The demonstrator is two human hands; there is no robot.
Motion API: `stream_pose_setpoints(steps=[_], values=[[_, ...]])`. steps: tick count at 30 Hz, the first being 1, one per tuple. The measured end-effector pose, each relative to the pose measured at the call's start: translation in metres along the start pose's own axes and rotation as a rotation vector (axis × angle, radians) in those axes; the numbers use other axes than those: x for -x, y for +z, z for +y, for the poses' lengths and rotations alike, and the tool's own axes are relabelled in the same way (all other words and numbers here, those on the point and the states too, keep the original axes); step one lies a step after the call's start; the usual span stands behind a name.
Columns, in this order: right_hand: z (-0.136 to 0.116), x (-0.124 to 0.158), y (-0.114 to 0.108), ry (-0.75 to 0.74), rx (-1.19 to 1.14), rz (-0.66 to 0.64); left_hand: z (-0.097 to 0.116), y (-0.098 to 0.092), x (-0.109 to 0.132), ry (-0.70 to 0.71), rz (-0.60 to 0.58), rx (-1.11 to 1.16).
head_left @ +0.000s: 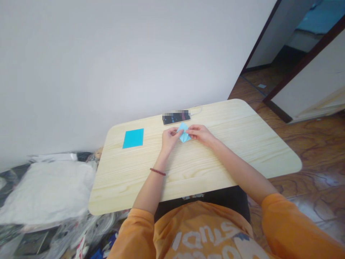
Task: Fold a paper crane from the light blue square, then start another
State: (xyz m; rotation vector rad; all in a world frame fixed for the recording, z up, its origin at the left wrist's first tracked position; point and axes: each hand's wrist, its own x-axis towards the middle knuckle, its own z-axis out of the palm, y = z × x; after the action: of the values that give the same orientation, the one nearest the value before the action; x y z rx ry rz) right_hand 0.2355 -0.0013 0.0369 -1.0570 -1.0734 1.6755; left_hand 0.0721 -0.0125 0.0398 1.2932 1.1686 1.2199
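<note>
Folded blue paper (184,133) pinched between my 2 hands

My left hand (169,139) and right hand (201,135) hold the paper in a narrow fingertip grip, over a pale wood-grain table (229,122) and just in front of a black phone (176,117) with its white cable (196,109). A flat, brighter blue sheet (133,138) lies to the left. A red bead bracelet (157,172) circles my left wrist. Beyond the table's left edge sits a puffy white bag (45,192); I cannot tell what it contains.
</note>
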Motion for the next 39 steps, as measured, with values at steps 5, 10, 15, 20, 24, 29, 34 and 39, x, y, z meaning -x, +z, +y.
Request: stream_pose_setpoints(steps=[5,10,15,20,24,29,34,39], values=[[-0.0027,0.0018,0.0016,0.052,-0.110,-0.017,0.0010,0.0000,0.0003,0.008,0.048,-0.010],[-0.0036,0.0020,0.0016,0.064,-0.100,-0.007,0.0002,-0.0006,0.0001,0.038,0.063,-0.030],[-0.0045,0.0027,0.0007,0.067,-0.059,-0.002,-0.0007,-0.0009,0.0004,0.044,0.031,-0.048],[-0.0040,0.0025,0.0011,0.071,-0.003,-0.014,-0.0036,-0.0003,-0.0002,0.045,0.026,-0.088],[-0.0007,0.0003,0.0004,0.065,0.019,-0.004,-0.0046,0.0005,-0.0005,0.056,0.059,-0.078],[-0.0005,-0.0007,-0.0004,0.054,0.024,0.008,-0.0003,0.0021,0.0006,0.099,0.055,-0.053],[-0.0016,-0.0005,-0.0006,0.069,0.025,0.012,0.0017,0.0027,0.0003,0.022,0.021,0.018],[-0.0029,0.0005,-0.0006,0.087,0.039,0.002,0.0016,0.0015,-0.0002,-0.044,-0.006,0.083]])
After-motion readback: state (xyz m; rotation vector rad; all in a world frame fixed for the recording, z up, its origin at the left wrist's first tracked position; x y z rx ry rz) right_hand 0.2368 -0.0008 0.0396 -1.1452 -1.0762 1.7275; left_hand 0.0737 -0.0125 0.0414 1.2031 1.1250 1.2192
